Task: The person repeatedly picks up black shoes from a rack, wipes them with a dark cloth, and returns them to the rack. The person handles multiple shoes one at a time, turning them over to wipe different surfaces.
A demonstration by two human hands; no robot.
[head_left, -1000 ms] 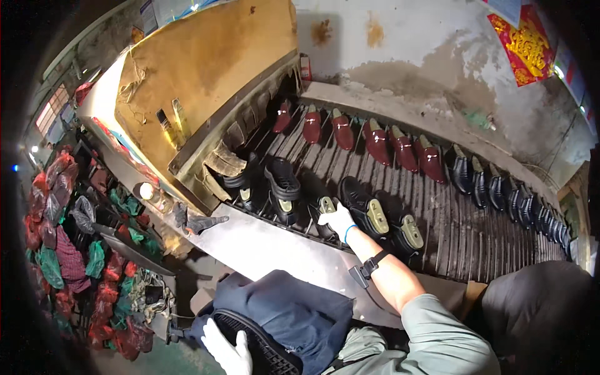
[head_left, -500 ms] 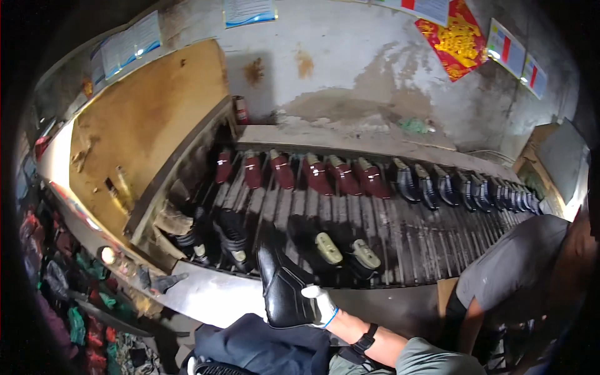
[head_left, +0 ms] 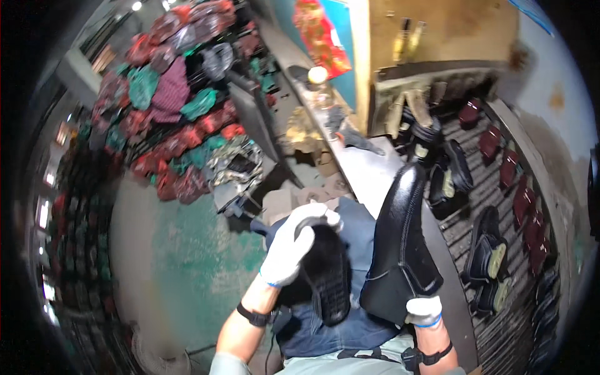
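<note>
My left hand (head_left: pixel 286 251), in a white glove, is closed around one end of a black shoe sole (head_left: pixel 328 281) with a ribbed tread, held over my lap. My right hand (head_left: pixel 425 310), gloved too, grips a black leather shoe (head_left: pixel 398 253) near its lower end; most of its fingers are hidden behind the shoe. The shoe is held upright, to the right of the sole and apart from it. Dark blue cloth (head_left: pixel 357 247) covers my lap beneath both.
On my right runs a slatted rack (head_left: pixel 459 219) bearing dark red shoes (head_left: pixel 524 203) and black shoes with pale soles (head_left: pixel 487 250). A metal ledge (head_left: pixel 375 172) edges it, with a dark glove (head_left: pixel 359 140) on top. Bagged bundles (head_left: pixel 169 94) are heaped at the far left.
The view has swung left, bringing the heaped bundles and green floor into sight. My left hand now shows, gripping the sole. My right hand still holds the shoe.
</note>
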